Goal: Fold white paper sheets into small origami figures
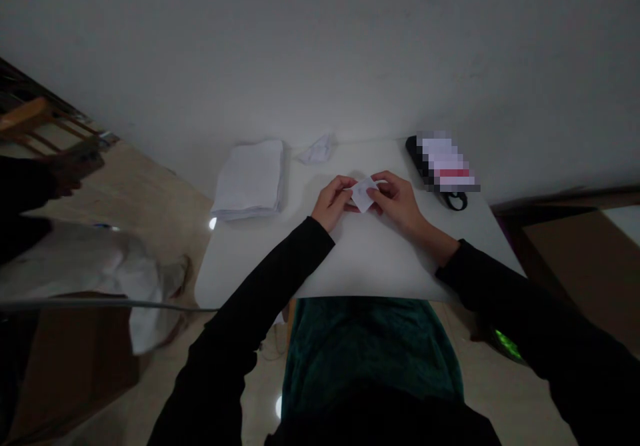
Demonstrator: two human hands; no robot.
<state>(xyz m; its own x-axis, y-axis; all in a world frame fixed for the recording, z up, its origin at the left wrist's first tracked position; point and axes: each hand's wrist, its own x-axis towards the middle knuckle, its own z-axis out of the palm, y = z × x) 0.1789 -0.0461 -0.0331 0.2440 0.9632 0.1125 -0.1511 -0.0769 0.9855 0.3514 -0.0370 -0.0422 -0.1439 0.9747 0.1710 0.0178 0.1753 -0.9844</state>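
Bare surface runs from the front edge of the worktop (pixel 360 263) to the left hand (pixel 331 203) and right hand (pixel 395 201), whose fingers pinch a small white paper square (pixel 363 194) between them, one corner toward the person. Farther off lie a stack of folded white paper (pixel 249 179) and a crumpled paper piece (pixel 316 151).

the small paper (pixel 363 195) is partly hidden by the left hand (pixel 331 202) and right hand (pixel 396 201), and its folds cannot be made out. the item (pixel 447 163) is pixelated, and the chair (pixel 35 119) is cut off by the left edge.
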